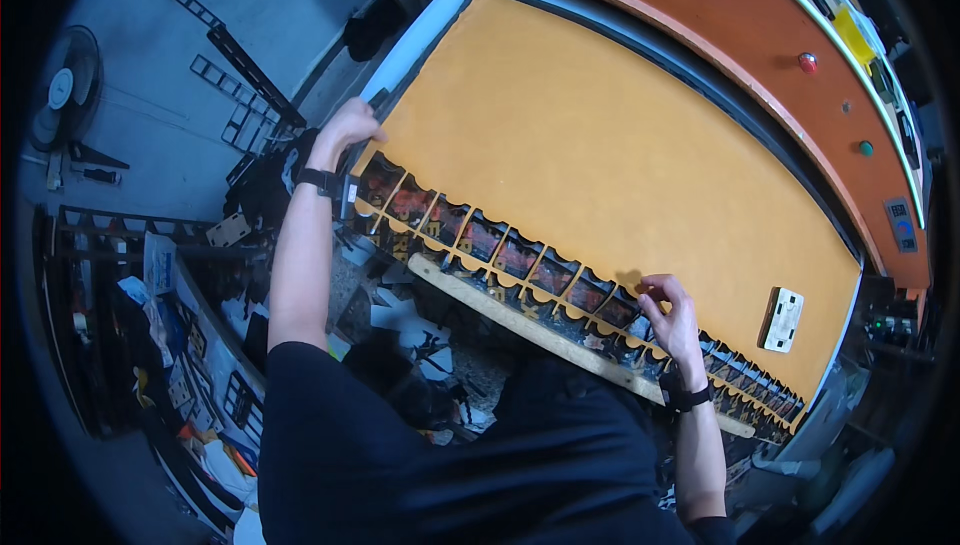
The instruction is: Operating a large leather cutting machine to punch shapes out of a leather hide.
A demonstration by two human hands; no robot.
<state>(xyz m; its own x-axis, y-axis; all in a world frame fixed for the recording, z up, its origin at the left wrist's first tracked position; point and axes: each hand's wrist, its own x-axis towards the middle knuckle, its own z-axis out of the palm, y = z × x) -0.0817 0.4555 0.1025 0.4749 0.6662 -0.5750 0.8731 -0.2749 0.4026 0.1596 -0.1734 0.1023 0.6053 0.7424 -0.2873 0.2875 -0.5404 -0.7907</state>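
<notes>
A large orange-yellow sheet covers a slanted bed in front of me. Its near edge is cut into scalloped gaps, and a thin strip with narrow bridges still hangs along it. My left hand is at the sheet's left edge, fingers curled over the edge near the corner. My right hand is over the scalloped near edge, right of the middle, thumb and forefinger pinched together. What lies between those fingertips is too small to make out. An off-white rectangular block with dark slots rests on the sheet, right of my right hand.
A pale wooden bar runs along the bed's near side. Beyond the sheet stretches an orange-red machine beam with green and red buttons. Scraps litter the floor below. A crowded rack and a fan stand at left.
</notes>
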